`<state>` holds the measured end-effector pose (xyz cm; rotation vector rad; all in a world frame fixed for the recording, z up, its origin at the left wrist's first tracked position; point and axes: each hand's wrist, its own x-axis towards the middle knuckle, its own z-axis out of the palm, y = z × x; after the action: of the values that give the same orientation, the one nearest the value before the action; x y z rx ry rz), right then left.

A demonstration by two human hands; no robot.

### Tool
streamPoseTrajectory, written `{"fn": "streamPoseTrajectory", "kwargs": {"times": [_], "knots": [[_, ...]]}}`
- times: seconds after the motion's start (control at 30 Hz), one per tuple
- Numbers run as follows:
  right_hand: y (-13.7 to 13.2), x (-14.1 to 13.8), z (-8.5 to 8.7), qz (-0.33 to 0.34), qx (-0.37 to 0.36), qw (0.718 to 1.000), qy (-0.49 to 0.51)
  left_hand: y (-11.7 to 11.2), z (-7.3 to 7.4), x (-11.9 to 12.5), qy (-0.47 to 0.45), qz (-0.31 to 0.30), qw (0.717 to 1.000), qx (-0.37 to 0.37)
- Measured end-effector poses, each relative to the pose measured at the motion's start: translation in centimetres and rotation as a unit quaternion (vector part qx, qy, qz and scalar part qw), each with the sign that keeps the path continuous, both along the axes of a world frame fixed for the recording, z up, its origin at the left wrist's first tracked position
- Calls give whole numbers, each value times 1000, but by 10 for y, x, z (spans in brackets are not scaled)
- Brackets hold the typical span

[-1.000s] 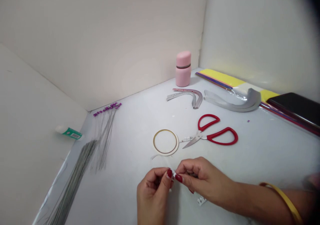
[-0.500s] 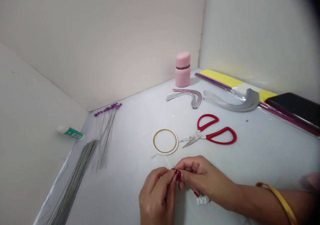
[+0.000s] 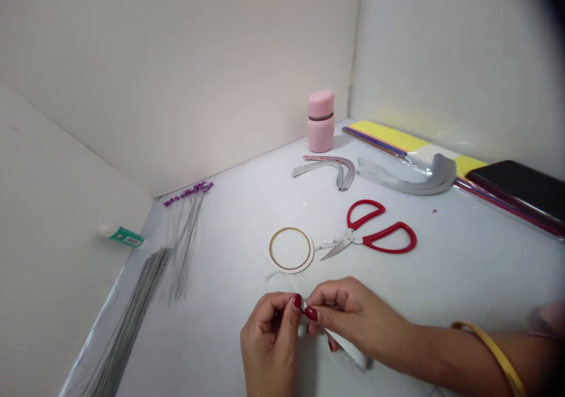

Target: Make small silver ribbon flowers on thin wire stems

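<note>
My left hand [image 3: 270, 341] and my right hand [image 3: 353, 311] meet at the lower middle of the head view, thumbs and fingers pinched together. A narrow white strip [image 3: 348, 350] runs from the pinch under my right hand, its lower end sticking out below the palm. My left fingertips press at the strip's upper end; how much they grip is partly hidden. Just beyond my hands lies a roll of tape [image 3: 312, 254]. Red-handled scissors [image 3: 388, 238] lie to its right, blades slightly apart, near a short dotted strip.
Grey wires [image 3: 136, 320] and purple-tipped wire stems [image 3: 188, 226] lie at left by a green-labelled tube [image 3: 126, 237]. Behind are a pink flask [image 3: 321, 123] and curved strips [image 3: 348, 170]. A clear strip bundle [image 3: 415, 186], coloured sheets [image 3: 379, 135] and a black phone-like object [image 3: 521, 188] sit right.
My left thumb has risen and turned, its nail now showing. The white strip under my right hand shows longer and flatter than before. The view has shifted slightly.
</note>
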<state>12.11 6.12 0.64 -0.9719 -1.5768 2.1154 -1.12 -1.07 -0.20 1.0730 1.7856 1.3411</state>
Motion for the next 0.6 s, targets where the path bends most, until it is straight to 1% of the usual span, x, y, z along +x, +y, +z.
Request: {"fn": "streamPoseTrajectory", "kwargs": {"times": [0.07,0.13,0.23,0.33,0.4,0.43,0.5,0.6], "knots": [[0,1,-3,4,19,1000,-2,0,1,1,45,2,998,34],[-1,2,-4,6,18,1000,5,0,2,1,114,-3,989,95],[-1,2,-3,4,-10,1000,25,-1,1,0,221,-18,957,185],[1,1,1,-5,-52,998,46,-2,-3,-1,281,-47,931,230],[2,1,4,-14,-75,995,57,-3,-5,-1,289,-66,923,245],[3,1,5,-16,-81,995,61,-3,-6,-1,283,-73,925,245],[4,1,6,-20,-87,994,63,-4,-6,-1,252,-83,938,225],[5,2,6,-19,-90,995,47,-4,-4,-1,171,-86,968,162]]}}
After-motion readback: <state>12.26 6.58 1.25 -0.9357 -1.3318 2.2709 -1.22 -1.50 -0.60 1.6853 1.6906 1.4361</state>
